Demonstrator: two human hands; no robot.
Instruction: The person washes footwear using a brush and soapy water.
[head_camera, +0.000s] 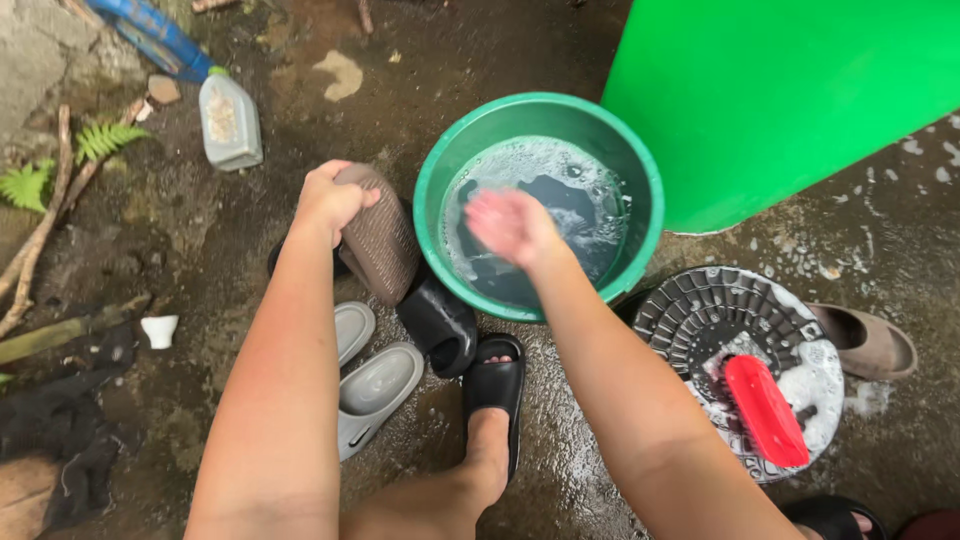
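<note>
My left hand (328, 203) grips a brown ribbed slipper (380, 235) by its upper end, holding it just left of the green basin (432, 215). My right hand (512, 226) hangs over the soapy water in the basin, blurred, fingers loosely open and holding nothing. Below and left of the basin lie two grey slippers (372, 385) and one black slipper (440, 322); a second black one is on my foot (495, 385). Right of the basin sits one round stool top (700, 310) carrying one red brush (765, 408). One tan slipper (868, 340) lies beyond it.
</note>
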